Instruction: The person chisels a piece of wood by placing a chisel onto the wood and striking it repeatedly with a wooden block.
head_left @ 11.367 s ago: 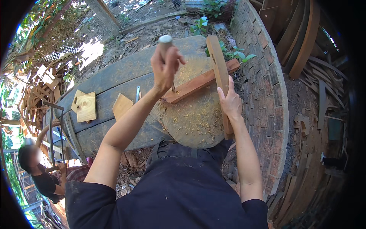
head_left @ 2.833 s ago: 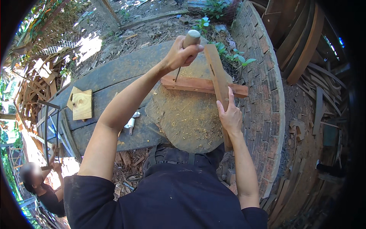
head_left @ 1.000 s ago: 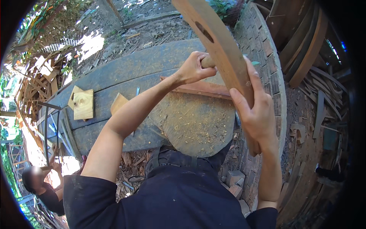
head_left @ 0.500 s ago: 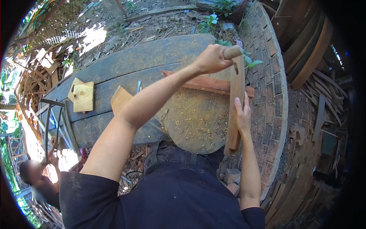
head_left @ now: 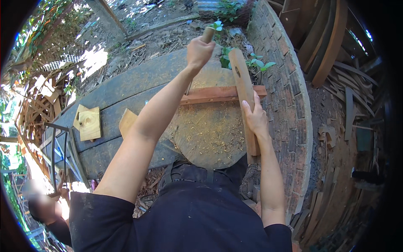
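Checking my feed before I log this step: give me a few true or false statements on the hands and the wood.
1. The left hand grips a wooden-handled tool. True.
2. The right hand rests on the long slat. True.
3. The slat lies under the reddish crosspiece. False: it crosses over it.
4. The round sawdust-covered block is bare of dust. False: sawdust covers it.
5. The square offcut lies by the right hand. False: it is far left on the dark planks.

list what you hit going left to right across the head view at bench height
square wood block → small wood offcut → left hand gripping a wooden-handled tool → red batten → long slotted plank under the right hand → brick wall
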Motion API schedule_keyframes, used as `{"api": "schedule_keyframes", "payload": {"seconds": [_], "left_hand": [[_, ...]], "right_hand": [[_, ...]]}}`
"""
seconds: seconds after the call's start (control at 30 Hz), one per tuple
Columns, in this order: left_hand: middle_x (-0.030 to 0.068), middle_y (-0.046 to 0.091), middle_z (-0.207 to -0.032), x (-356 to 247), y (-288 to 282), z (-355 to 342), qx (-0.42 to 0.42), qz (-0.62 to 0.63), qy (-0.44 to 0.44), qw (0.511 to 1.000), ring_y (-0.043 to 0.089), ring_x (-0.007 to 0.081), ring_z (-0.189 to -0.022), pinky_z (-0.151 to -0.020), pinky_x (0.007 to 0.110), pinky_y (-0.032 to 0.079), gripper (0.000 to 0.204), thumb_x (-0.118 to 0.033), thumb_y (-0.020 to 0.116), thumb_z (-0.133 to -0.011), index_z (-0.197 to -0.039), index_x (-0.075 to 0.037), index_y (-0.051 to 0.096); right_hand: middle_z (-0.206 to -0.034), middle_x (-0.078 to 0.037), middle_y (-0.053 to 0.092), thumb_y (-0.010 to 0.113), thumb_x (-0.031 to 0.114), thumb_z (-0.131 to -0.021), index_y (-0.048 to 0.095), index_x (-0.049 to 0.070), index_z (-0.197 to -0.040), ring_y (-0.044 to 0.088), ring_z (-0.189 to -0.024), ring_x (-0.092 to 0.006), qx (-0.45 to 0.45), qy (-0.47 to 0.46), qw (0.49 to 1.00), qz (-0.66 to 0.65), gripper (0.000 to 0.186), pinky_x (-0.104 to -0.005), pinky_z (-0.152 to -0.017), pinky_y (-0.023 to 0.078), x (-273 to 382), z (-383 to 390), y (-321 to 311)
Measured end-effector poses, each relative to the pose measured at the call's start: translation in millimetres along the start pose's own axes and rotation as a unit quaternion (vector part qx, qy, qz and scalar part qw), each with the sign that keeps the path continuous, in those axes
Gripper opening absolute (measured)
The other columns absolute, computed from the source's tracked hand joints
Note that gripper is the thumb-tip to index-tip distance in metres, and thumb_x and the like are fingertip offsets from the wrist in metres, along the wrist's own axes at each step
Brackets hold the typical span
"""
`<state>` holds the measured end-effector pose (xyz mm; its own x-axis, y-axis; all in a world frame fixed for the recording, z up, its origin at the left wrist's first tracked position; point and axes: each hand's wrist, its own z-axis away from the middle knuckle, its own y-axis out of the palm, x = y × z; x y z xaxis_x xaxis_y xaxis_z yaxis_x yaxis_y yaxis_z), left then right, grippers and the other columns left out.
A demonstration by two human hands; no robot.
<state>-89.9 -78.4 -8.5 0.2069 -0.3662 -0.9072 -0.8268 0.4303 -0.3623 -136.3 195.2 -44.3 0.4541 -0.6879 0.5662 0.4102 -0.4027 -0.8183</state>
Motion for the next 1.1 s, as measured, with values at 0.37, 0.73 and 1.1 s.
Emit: {"api": "schedule_keyframes", "payload": {"seconds": [0.37, 0.73, 1.1], "left_hand": [[0.0033, 0.054, -0.058, 77, -90, 9, -0.343, 0.255, -0.108, 0.898, 0.052, 0.0179, -0.048, -0.048, 0.035, 0.043, 0.018, -0.018, 0.063, -0.083, -0.079, -0.001, 0.059], [0.0096, 0.048, -0.075, 97, -158, 75, -0.443, 0.534, -0.195, 0.693, 0.051, 0.0199, -0.054, -0.056, 0.037, 0.055, 0.041, -0.028, 0.056, -0.096, -0.117, -0.003, 0.032], [0.0018, 0.045, -0.063, 4, -109, 70, -0.227, 0.398, 0.061, 0.887, 0.043, 0.0114, -0.04, -0.034, 0.027, 0.038, 0.031, -0.021, 0.063, -0.093, -0.099, -0.01, 0.034]], "right_hand": [[-0.108, -0.032, 0.064, 0.053, 0.048, -0.091, 0.027, 0.018, -0.15, 0.062, -0.098, -0.051, 0.014, 0.001, 0.998, 0.057, 0.071, -0.0556, -0.087, 0.049, 11, -4, 2], [-0.101, -0.031, 0.066, 0.054, 0.046, -0.093, 0.025, 0.02, -0.15, 0.063, -0.092, -0.052, 0.01, -0.032, 0.996, 0.085, 0.069, -0.0572, -0.08, 0.051, 11, 0, 4], [-0.098, -0.032, 0.066, 0.054, 0.046, -0.093, 0.024, 0.021, -0.149, 0.063, -0.091, -0.0525, -0.009, -0.028, 0.996, 0.081, 0.069, -0.0578, -0.079, 0.051, 9, 2, 12]]}}
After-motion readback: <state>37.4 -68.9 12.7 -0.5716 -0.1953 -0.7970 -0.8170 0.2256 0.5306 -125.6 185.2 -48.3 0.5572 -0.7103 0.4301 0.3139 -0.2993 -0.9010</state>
